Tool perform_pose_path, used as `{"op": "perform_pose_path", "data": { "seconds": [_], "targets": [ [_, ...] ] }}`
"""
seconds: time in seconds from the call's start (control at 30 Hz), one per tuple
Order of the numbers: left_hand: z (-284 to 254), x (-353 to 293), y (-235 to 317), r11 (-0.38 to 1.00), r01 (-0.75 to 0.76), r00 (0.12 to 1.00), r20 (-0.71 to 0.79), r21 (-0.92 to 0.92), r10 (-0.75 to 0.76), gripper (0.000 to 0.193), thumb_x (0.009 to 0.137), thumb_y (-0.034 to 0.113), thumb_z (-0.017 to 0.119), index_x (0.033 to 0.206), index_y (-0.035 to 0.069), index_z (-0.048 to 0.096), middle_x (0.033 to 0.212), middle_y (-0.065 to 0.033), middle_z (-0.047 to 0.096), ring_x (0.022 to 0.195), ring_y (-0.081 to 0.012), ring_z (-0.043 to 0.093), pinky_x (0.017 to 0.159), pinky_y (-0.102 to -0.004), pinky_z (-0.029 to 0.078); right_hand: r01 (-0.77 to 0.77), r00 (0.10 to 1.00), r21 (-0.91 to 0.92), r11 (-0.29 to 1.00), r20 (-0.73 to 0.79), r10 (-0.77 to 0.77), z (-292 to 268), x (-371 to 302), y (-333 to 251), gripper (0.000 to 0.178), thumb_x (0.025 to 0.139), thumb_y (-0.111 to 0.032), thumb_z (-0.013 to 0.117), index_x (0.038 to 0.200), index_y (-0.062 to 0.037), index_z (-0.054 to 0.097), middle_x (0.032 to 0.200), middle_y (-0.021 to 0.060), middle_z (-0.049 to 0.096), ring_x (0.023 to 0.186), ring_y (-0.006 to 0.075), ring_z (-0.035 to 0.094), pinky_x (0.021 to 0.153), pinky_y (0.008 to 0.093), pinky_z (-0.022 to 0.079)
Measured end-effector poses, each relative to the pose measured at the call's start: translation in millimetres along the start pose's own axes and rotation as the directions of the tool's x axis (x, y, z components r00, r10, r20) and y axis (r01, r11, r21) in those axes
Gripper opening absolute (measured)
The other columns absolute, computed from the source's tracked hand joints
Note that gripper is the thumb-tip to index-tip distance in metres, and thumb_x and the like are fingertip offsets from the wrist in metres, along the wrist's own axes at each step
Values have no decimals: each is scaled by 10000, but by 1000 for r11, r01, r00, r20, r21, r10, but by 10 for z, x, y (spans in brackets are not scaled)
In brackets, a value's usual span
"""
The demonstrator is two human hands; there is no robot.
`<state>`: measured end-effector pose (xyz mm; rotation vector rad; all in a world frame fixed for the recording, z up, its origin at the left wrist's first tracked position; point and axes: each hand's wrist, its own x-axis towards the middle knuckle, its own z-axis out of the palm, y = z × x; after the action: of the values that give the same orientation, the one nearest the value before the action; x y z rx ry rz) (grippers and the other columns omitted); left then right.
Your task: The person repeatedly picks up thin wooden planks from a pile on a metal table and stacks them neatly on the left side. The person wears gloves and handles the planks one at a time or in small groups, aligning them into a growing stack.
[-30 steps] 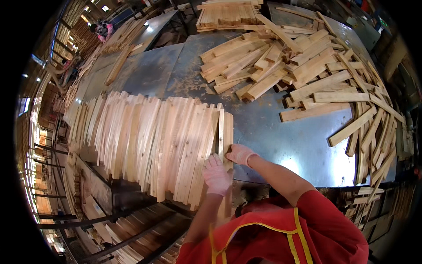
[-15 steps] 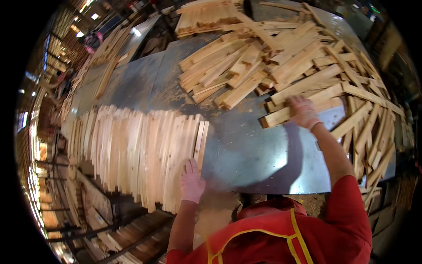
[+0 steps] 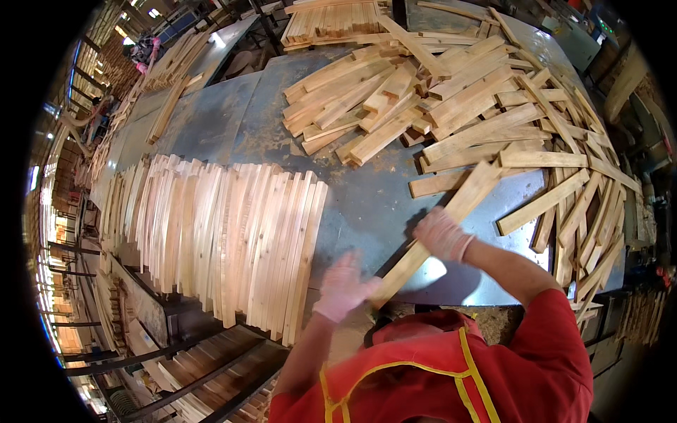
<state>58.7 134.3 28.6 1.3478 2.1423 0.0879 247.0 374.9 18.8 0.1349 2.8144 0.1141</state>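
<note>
My right hand (image 3: 441, 235), in a thin pale glove, is closed around the middle of a wooden slat (image 3: 474, 190). This slat slants from the loose pile on the right toward the table's near edge. My left hand (image 3: 345, 287), gloved too and slightly blurred, has its fingers stretched out and its thumb close to the slat's near end; whether they touch I cannot tell. Left of it, a row of wooden slats (image 3: 233, 243) lies side by side on the metal table (image 3: 360, 218), their near ends reaching past its edge.
A jumbled pile of wooden slats (image 3: 486, 99) covers the table's far and right side. Stacked wood (image 3: 331, 25) stands at the back. Further slats (image 3: 166, 116) lie at the far left. Below the near left edge are boards (image 3: 211, 370) and dark metal bars (image 3: 151, 359).
My right hand has pulled a slat from the pile, toward me and leftward, turning it diagonal. My left hand has left the row's right end and moved right, toward that slat.
</note>
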Motion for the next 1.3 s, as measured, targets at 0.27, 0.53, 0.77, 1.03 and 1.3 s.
{"op": "perform_pose_path", "data": {
  "seconds": [0.27,0.53,0.77,1.03,1.3],
  "targets": [
    [445,-545,-518,477,85,984,149,-875,97,682,850,180,713,1503,78,546,1280,-148,701,1142,-234,666,1013,-357,501,-45,832,430,902,-484,273,-319,-56,-1234,643,852,-321,696,1442,-97,573,1390,185,603,1362,402,513,1184,545,343],
    [381,-912,-1048,966,169,814,-581,196,-25,627,891,246,677,1474,58,542,1451,-160,530,1366,-380,501,1169,-520,381,-336,913,191,922,-175,369,327,-165,-1001,671,813,-277,739,1446,-158,551,1426,115,569,1370,368,492,1179,532,347],
    [379,-474,-624,993,79,813,-582,82,-17,758,889,353,707,1539,58,452,1501,-168,494,1430,-391,428,1208,-538,319,-12,928,326,945,-348,132,-46,23,-1091,463,804,-281,737,1243,-156,664,1166,69,669,1229,310,574,1112,516,409],
    [480,-92,460,983,-90,995,-29,162,95,900,843,439,777,1566,72,387,1241,-162,611,1146,-333,619,939,-465,488,-551,696,502,667,-165,699,690,-242,996,538,845,-105,638,1381,-77,606,1347,156,657,1277,364,588,1117,461,463],
    [594,-679,137,964,95,995,34,-248,-90,669,902,235,639,1545,158,477,1162,-169,683,1015,-390,699,865,-506,563,-613,790,79,786,90,607,758,-182,1741,813,762,-134,737,1529,-134,468,1343,186,623,1246,397,600,1090,492,461]
  ]
}}
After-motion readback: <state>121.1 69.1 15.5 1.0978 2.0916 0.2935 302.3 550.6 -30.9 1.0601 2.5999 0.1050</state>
